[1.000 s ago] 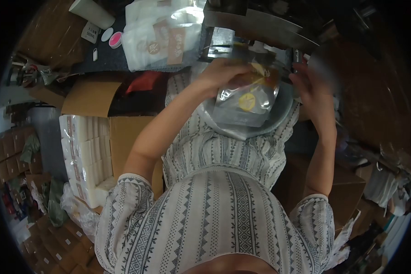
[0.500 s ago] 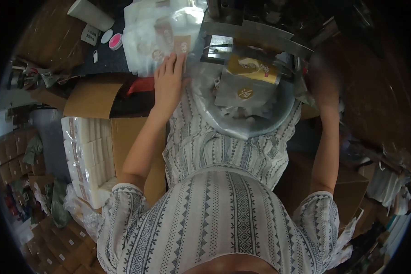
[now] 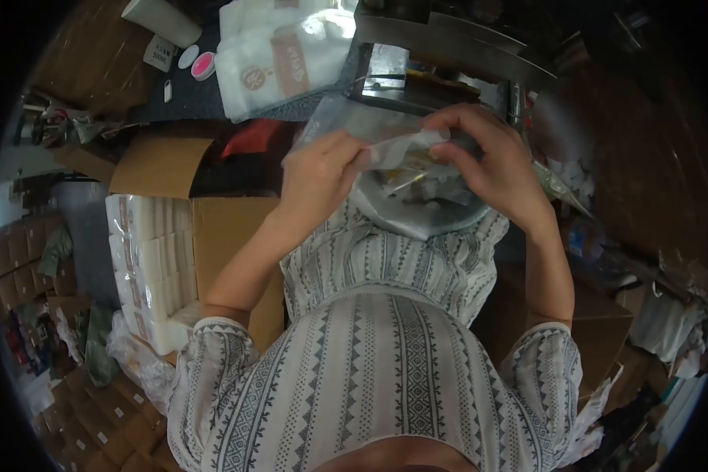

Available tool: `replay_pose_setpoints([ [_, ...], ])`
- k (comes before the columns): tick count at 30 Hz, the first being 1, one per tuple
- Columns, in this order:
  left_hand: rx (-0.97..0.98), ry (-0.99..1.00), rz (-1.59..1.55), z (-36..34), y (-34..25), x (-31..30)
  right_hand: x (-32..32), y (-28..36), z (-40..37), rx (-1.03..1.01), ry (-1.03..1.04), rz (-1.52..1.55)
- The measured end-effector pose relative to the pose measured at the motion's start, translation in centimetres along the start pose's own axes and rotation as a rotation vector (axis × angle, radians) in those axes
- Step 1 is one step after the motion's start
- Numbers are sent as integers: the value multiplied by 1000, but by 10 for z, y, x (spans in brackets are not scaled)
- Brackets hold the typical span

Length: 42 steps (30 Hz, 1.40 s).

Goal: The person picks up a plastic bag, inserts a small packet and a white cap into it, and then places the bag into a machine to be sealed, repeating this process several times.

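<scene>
My left hand (image 3: pixel 322 177) is closed in a pinch on one end of a clear plastic bag (image 3: pixel 393 151). At the bag's other end, my right hand (image 3: pixel 499 161) curves its thumb and index finger around the edge. Both hands are above a round basin (image 3: pixel 425 228) lined with plastic, at my lap. Small pale pieces and something yellow show inside it, partly hidden by the bag and my hands. Beyond my left hand lies a stack of clear printed bags (image 3: pixel 267 67) with brown labels. Behind the basin stands a dark metal machine (image 3: pixel 448 39).
An open cardboard box (image 3: pixel 236 259) and white wrapped packs (image 3: pixel 153 271) stand at my left. A white cup (image 3: pixel 161 22) and a pink round container (image 3: pixel 203 66) sit on the dark table. Another carton (image 3: pixel 582 330) is at my right.
My left hand has left the bag stack and come over the basin with a clear bag. My right hand has moved inward to that bag. The yellow-labelled bag no longer shows on the basin.
</scene>
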<state>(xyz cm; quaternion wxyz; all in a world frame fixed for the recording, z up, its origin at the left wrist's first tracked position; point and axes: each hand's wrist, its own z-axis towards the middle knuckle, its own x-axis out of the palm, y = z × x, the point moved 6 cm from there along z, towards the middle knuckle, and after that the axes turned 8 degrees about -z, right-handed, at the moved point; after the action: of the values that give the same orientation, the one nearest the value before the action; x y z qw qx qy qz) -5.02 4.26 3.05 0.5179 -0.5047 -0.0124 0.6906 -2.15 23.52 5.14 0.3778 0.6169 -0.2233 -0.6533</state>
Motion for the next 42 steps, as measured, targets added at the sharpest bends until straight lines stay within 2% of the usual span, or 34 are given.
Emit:
replay_pose_setpoints([
  [2, -65, 194, -244, -1, -1, 26, 1, -10, -1, 46, -15, 60],
  [3, -62, 193, -248, 3, -3, 35, 0, -19, -2, 89, -32, 117],
  [4, -349, 305, -482, 4, 9, 54, 0, -26, -3, 89, -34, 114],
  [5, -639, 414, -713, 1, 19, 72, -9, -36, -4, 103, -154, 72],
  [6, -636, 411, -715, 12, 24, 79, -20, -43, -8, 117, -274, 29],
  [7, -700, 438, -807, 23, 33, 88, -27, -46, -12, 117, -275, 26],
  [9, -765, 469, -903, 38, 38, 102, -43, -55, -24, 259, -220, -343],
  [10, -875, 401, -1022, 41, 41, 108, -48, -57, -26, 263, -219, -345],
  [11, -984, 329, -1139, 41, 43, 112, -58, -65, -29, 392, -264, -389],
  [12, -984, 331, -1140, 40, 43, 114, -67, -75, -33, 522, -307, -431],
  [13, -937, 282, -1172, 37, 43, 114, -71, -102, -31, 522, -304, -429],
  [15, -896, 231, -1196, 30, 54, 107, -72, -135, -20, 57, -468, -948],
  [17, -493, -11, -599, 44, 91, 55, -68, -137, -17, 84, -422, -958],
  [18, -493, -15, -598, 39, 112, 45, -65, -138, -15, 111, -364, -968],
  [19, -382, -75, -33, 32, 131, 24, -65, -136, -14, 108, -362, -965],
  [20, -251, -124, 529, 24, 134, 15, -65, -139, -14, 189, -326, -921],
  [21, -254, -124, 533, 11, 133, 18, -65, -141, -13, 264, -292, -878],
  [23, -87, 54, 418, -11, 111, 33, -67, -135, -15, 274, -326, -836],
  [25, -55, 12, 399, -12, 101, 20, -68, -125, -25, 295, -349, -800],
  [27, -156, 5, 321, -17, 114, 4, -74, -113, -37, 424, -365, -717],
  [28, -157, -1, 319, -15, 105, 1, -74, -97, -42, 419, -365, -721],
  [30, -266, -155, 238, -17, 80, -17, -70, -65, -50, 406, -439, -269],
  [31, -266, -154, 237, -14, 69, -16, -66, -52, -43, 408, -439, -270],
  [33, -115, -170, 148, -10, 37, -12, -39, -24, -27, 314, -239, -114],
  [34, -113, -170, 148, -8, 28, -11, -28, -21, -20, 314, -241, -114],
  [36, -90, -130, 63, -3, 14, -6, -10, 6, -4, -145, -319, -328],
  [37, -88, -134, 65, -2, 9, -7, -10, 8, -2, -149, -321, -329],
  [39, -37, -36, 0, -1, 2, -1, -1, 22, 2, -341, -208, -458],
  [42, -29, 78, -170, -3, 3, 22, 2, 11, -3, -258, -93, -314],
])
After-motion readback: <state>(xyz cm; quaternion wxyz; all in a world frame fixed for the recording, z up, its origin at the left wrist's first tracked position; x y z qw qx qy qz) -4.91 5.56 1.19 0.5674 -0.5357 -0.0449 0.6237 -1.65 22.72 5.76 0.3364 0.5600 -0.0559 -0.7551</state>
